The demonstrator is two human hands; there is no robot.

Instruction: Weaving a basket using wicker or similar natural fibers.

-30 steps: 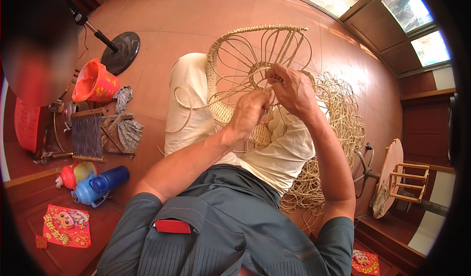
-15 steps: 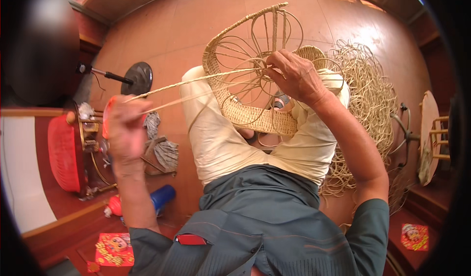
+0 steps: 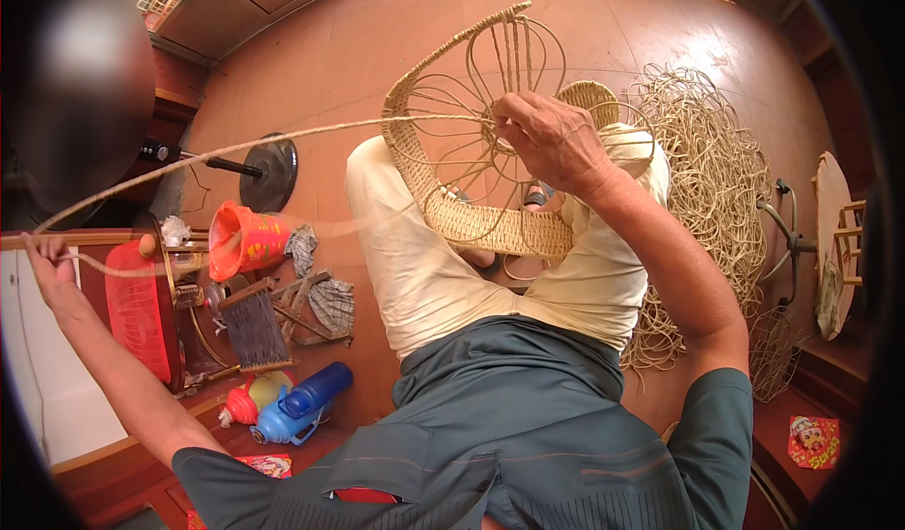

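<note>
A partly woven straw piece [image 3: 500,231] rests between my knees, its curved plaited band joined to looped wire spokes round a central ring. Stretched out at the far left, my left hand [image 3: 55,268] pinches a twisted straw cord [image 3: 283,137]. The cord runs in a long arc back to the spokes, and a loose tail trails from the left hand. Over the hub of the frame, my right hand [image 3: 554,141] is closed where the cord meets the spokes. Its fingertips are partly hidden, and the pinched spot is covered.
On the floor at the right lies a big tangled heap of straw cord [image 3: 707,200]. Left stand an orange-red bucket [image 3: 247,240], a red plastic basket [image 3: 137,308], a small wooden stool [image 3: 256,327], a blue flask [image 3: 316,390] and a round black stand base [image 3: 269,172].
My left hand has swung outward to the far left, drawing the cord into a longer line. The right hand stays at the hub; the woven piece has shifted slightly left in view.
</note>
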